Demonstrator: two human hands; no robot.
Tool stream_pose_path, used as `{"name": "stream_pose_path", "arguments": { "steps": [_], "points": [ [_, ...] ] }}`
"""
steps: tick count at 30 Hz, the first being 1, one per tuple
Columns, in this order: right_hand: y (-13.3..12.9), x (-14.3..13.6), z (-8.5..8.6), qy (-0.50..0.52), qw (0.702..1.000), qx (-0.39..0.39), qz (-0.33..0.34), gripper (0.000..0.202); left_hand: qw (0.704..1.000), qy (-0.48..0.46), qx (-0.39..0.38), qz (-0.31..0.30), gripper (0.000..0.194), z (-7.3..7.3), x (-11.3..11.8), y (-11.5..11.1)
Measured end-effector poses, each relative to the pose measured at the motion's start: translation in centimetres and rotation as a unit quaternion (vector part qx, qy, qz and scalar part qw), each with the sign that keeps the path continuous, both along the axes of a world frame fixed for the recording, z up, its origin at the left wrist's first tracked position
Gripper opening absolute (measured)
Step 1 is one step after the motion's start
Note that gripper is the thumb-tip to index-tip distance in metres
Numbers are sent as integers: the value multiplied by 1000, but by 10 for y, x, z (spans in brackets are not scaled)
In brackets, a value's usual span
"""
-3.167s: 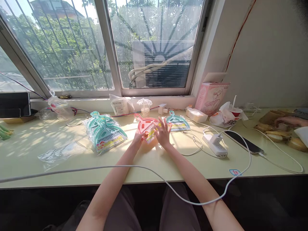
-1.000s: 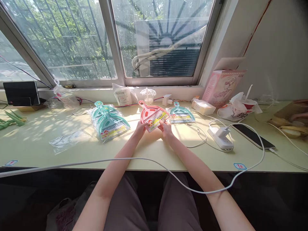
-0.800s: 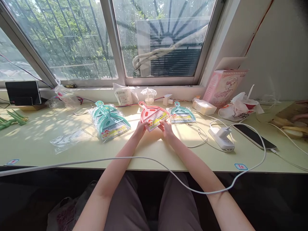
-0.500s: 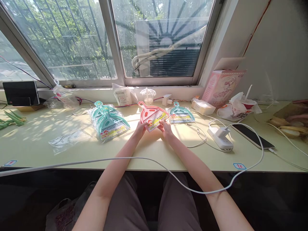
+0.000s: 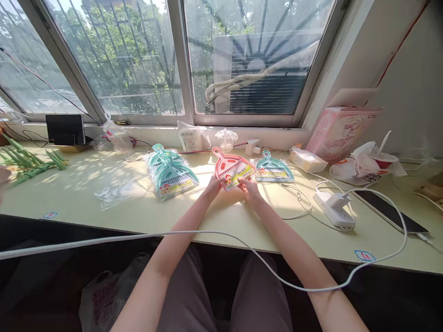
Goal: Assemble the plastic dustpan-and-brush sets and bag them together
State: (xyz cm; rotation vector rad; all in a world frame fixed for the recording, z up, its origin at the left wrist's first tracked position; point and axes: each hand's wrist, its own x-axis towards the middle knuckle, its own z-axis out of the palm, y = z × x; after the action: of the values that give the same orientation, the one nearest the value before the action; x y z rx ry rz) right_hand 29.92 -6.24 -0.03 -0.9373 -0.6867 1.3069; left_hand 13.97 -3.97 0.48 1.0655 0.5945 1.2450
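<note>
Between my hands is a pink dustpan and brush set (image 5: 231, 165) with a yellow printed label, its handle pointing toward the window. My left hand (image 5: 215, 185) grips its lower left corner. At the lower right edge, my right hand (image 5: 249, 188) has its fingers closed on the same set. Just right of it lies a green dustpan and brush set (image 5: 272, 167) on the table. To the left, several green dustpan sets (image 5: 175, 174) are stacked in clear wrapping. An empty clear plastic bag (image 5: 119, 192) lies flat farther left.
A white cable (image 5: 221, 233) crosses in front of my forearms. On the right are a power strip (image 5: 332, 210), a phone (image 5: 389, 211), a pink box (image 5: 342, 131) and a crumpled food bag (image 5: 362, 165). Green plant stalks (image 5: 32, 163) lie far left, where part of another person's hand (image 5: 3, 177) shows.
My view has turned left, so everything appears shifted right. More plant stalks and part of another person's hand now show at the left. Both my hands still hold the pink set.
</note>
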Motion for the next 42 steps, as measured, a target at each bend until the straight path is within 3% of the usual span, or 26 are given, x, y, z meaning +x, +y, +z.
{"name": "stream_pose_path", "arguments": {
  "steps": [4, 8, 10, 12, 14, 16, 19, 21, 24, 27, 30, 32, 36, 42],
  "points": [
    [0, -1, -2, -2, 1000, 8, -9, 38, 1000, 2, -11, 4, 59, -2, 1, 1],
    [1, -2, -4, -11, 1000, 7, -17, 38, 999, -2, -33, 23, 56, 4, 1, -8],
    [3, -1, -6, -4, 1000, 11, -28, 37, 994, 10, -41, 99, 58, 11, -10, -23],
    [7, 2, -9, -3, 999, 22, -36, 36, 973, 70, 8, 222, 56, 19, -36, -44],
    [10, 5, -11, -11, 999, 27, -40, 33, 909, 176, 141, 352, 46, 28, -78, -65],
    [12, 6, -11, -15, 999, 21, -43, 31, 823, 279, 194, 456, 26, 38, -132, -79],
    [11, 5, -10, 1, 999, 12, -40, 30, 680, 449, 84, 574, 31, 44, -215, -79],
    [9, 2, -8, 16, 999, 8, -42, 31, 610, 570, -23, 550, 41, 39, -259, -74],
    [6, -1, -7, 27, 999, -1, -47, 33, 537, 699, -152, 447, 56, 26, -301, -68],
    [4, -1, -8, 27, 999, 5, -42, 34, 484, 757, -181, 401, 60, 19, -321, -69],
    [4, 0, -7, 28, 999, 6, -38, 33, 450, 787, -166, 387, 53, 22, -328, -70],
    [3, 0, -6, 27, 999, -3, -35, 33, 448, 804, -138, 366, 46, 27, -330, -68],
    [1, -1, -2, 34, 999, -17, -32, 32, 470, 810, -136, 324, 36, 32, -328, -63],
    [-1, -1, -2, 32, 999, 16, -9, 31, 480, 788, -108, 370, 49, 21, -327, -69]
  ]
}}
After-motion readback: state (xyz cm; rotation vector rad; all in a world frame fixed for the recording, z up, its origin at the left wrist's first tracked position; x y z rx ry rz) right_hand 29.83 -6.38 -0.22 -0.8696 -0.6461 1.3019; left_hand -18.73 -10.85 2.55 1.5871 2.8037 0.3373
